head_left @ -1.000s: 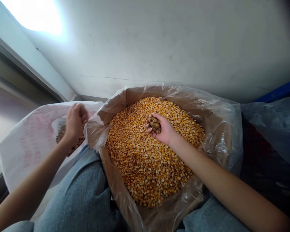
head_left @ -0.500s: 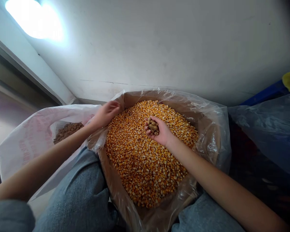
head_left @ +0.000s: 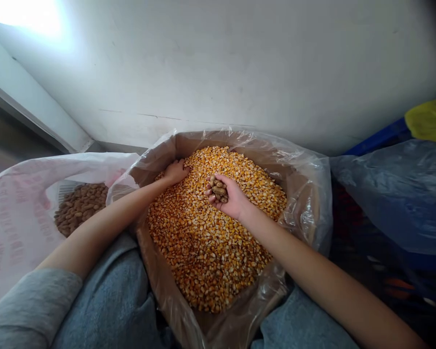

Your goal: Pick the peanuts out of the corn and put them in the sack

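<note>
Yellow-orange corn kernels (head_left: 218,242) fill a cardboard box (head_left: 167,286) lined with clear plastic, between my knees. My right hand (head_left: 228,196), palm up above the middle of the corn, has its fingers curled around several unshelled peanuts (head_left: 218,189). At the far left part of the box, my left hand (head_left: 177,172) rests palm down on the kernels. Its fingers are bent and slightly apart, with the tips partly hidden; no held thing shows there.
A white sack (head_left: 18,208) with pink print stands open on the left, holding brown nuts or peanuts (head_left: 82,206). Behind the box is a pale wall (head_left: 221,63). To the right are crumpled clear plastic (head_left: 396,189), a blue edge (head_left: 378,138) and a yellow cloth-like item (head_left: 428,121).
My left hand has moved from above the box's left rim down onto the corn. My right hand still holds the peanuts over the corn. The view has shifted slightly to the right.
</note>
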### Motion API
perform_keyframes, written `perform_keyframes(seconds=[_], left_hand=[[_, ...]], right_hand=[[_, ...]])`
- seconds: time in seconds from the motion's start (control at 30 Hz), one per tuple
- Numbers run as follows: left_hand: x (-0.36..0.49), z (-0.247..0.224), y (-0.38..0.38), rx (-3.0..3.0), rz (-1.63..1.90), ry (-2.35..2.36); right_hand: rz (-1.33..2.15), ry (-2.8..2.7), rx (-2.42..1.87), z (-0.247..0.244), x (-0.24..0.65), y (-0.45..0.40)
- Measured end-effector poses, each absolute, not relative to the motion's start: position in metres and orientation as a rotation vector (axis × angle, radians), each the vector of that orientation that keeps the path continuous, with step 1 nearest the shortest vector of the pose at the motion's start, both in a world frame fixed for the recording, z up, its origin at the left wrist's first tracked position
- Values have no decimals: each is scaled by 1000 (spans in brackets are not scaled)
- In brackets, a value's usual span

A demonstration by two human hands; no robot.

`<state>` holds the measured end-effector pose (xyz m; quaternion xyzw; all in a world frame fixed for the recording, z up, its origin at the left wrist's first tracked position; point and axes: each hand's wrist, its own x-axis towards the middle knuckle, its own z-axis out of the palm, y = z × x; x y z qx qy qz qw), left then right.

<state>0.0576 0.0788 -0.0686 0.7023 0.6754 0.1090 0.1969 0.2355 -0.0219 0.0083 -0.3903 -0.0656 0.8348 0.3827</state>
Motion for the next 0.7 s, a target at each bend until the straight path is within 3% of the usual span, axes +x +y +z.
perform_keyframes(seconds=[0.17, 0.37, 0.57, 0.7], left_hand=[[51, -56, 63, 1723, 538, 1750], [51, -8, 38, 1308, 421, 1015], [46, -11, 35, 1810, 662, 1280], [47, -15, 30, 2362, 394, 1277]], right_hand=[[2096, -163, -1000, 8, 237, -23], [2091, -178, -1011, 12, 237, -23], [2072, -186, -974, 14, 241, -21], [2053, -182, -962, 17, 246, -18]])
